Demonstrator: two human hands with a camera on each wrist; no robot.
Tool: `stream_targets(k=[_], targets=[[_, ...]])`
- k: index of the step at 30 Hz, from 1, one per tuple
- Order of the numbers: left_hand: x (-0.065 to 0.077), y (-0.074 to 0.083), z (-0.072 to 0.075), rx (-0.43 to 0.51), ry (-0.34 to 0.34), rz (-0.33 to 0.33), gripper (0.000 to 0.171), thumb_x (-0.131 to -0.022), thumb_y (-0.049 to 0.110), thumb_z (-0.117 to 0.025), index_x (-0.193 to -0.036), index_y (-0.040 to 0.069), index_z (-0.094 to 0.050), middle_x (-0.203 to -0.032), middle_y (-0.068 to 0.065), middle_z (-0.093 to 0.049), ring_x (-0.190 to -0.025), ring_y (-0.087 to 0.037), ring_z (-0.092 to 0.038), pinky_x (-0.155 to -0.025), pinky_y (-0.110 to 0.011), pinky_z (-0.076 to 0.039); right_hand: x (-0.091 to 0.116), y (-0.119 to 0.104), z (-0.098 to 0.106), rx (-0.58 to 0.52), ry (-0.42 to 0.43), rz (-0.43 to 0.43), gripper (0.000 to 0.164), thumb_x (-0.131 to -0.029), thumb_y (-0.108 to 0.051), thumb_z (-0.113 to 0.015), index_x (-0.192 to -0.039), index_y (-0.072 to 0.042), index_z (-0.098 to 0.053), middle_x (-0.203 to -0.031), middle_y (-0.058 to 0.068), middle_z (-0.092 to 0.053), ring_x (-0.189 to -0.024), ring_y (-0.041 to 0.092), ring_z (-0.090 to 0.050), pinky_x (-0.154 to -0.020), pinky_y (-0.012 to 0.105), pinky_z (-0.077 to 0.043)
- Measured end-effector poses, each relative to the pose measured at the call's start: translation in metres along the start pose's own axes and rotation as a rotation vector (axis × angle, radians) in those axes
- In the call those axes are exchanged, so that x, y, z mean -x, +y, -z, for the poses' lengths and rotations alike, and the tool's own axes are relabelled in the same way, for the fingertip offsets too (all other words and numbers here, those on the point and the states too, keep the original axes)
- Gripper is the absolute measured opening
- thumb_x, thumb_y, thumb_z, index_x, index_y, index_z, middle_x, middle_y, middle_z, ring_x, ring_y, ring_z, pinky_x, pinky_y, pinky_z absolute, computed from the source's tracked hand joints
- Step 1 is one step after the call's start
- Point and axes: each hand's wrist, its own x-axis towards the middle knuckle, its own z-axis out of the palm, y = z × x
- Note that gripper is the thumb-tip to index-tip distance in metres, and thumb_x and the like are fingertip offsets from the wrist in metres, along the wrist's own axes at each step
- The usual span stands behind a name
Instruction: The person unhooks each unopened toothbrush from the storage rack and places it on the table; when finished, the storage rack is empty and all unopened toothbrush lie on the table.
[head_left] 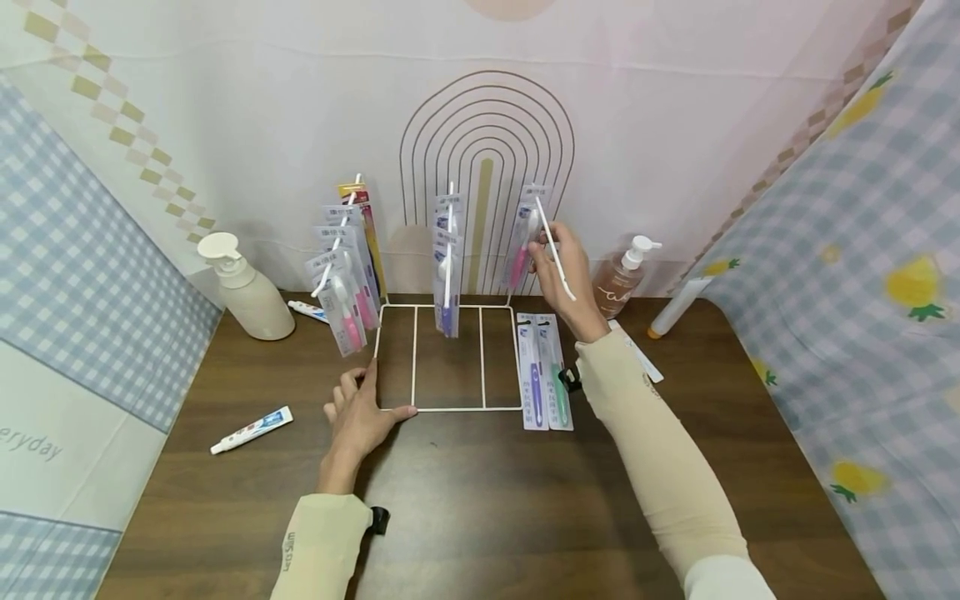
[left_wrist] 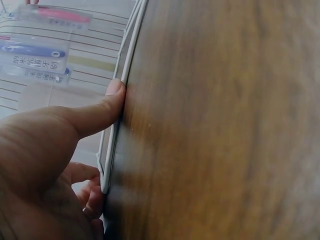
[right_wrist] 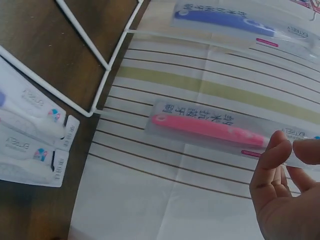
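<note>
A white wire rack (head_left: 450,409) stands on the wooden table, with three prongs reaching forward. My left hand (head_left: 360,421) holds its front left corner, thumb along the front wire and fingers at the side wire. At the back end of the right prong (head_left: 555,254), my right hand (head_left: 564,271) pinches a packaged pink toothbrush (right_wrist: 207,131) near the brush-head end. Packaged purple toothbrushes (head_left: 447,312) hang on the middle prong. Several packs, including pink toothbrushes (head_left: 350,327), hang on the left one. Two packs, a purple toothbrush (head_left: 536,392) and a green toothbrush (head_left: 559,392), lie beside the rack's right edge.
A cream pump bottle (head_left: 258,302) and a small tube (head_left: 307,311) are left of the rack; a toothpaste tube (head_left: 251,430) lies nearer. An amber pump bottle (head_left: 619,282) and a white tube (head_left: 678,308) stand at the right, before the hanging cloth (head_left: 315,108).
</note>
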Motion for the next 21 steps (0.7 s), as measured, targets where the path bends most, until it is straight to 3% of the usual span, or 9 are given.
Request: stream_targets(k=[3,6,11,15,21], targets=[[0.0005,0.0009,-0.0005,-0.010,0.013,-0.008,0.121,-0.091,0.041,-0.095,-0.183,0.007,-0.023,-0.172,-0.030,-0.031,-0.135,-0.052,-0.035,-0.107,-0.066,-0.024,-0.0031,-0.0046,-0.0011,0.018,0.007,0.013,0.029,-0.115,-0.011,-0.058,-0.133,0.011,-0.064,-0.113,0.025,-0.070,-0.079,0.010,-0.062,-0.072,0.019,-0.043],[0.0009,0.0010,-0.0007,-0.016,0.021,-0.012,0.121,-0.091,0.040,-0.095,-0.183,0.007,-0.024,-0.171,-0.031,-0.032,-0.133,-0.052,-0.036,-0.106,-0.065,-0.024,-0.0045,-0.0058,-0.0032,0.009,0.017,0.012,0.028,-0.117,-0.013,-0.058,-0.127,0.012,-0.064,-0.104,0.026,-0.070,-0.077,0.007,-0.059,-0.069,0.019,-0.042],[-0.0007,0.0009,-0.0017,0.003,0.010,0.000,0.121,-0.092,0.040,-0.094,-0.183,0.007,-0.021,-0.173,-0.027,-0.030,-0.135,-0.051,-0.034,-0.107,-0.065,-0.023,-0.0070,-0.0051,-0.0034,-0.069,0.037,-0.027,0.025,-0.118,-0.012,-0.059,-0.122,0.012,-0.065,-0.111,0.027,-0.071,-0.073,0.012,-0.066,-0.059,0.014,-0.042],[-0.0019,-0.0002,-0.0026,0.008,0.011,-0.001,0.121,-0.092,0.040,-0.094,-0.183,0.006,-0.022,-0.173,-0.027,-0.031,-0.135,-0.050,-0.034,-0.107,-0.066,-0.023,-0.0071,-0.0066,-0.0015,-0.120,0.067,-0.049,0.023,-0.117,-0.008,-0.060,-0.122,0.013,-0.066,-0.115,0.029,-0.072,-0.067,0.005,-0.064,-0.054,0.013,-0.041],[0.0005,-0.0034,-0.0039,0.002,0.023,-0.017,0.120,-0.092,0.041,-0.094,-0.183,0.008,-0.023,-0.172,-0.028,-0.032,-0.133,-0.051,-0.035,-0.105,-0.065,-0.024,-0.0028,-0.0046,0.0062,-0.172,0.130,-0.083,0.024,-0.117,-0.007,-0.059,-0.125,0.014,-0.068,-0.116,0.030,-0.074,-0.062,-0.004,-0.062,-0.059,0.011,-0.046]])
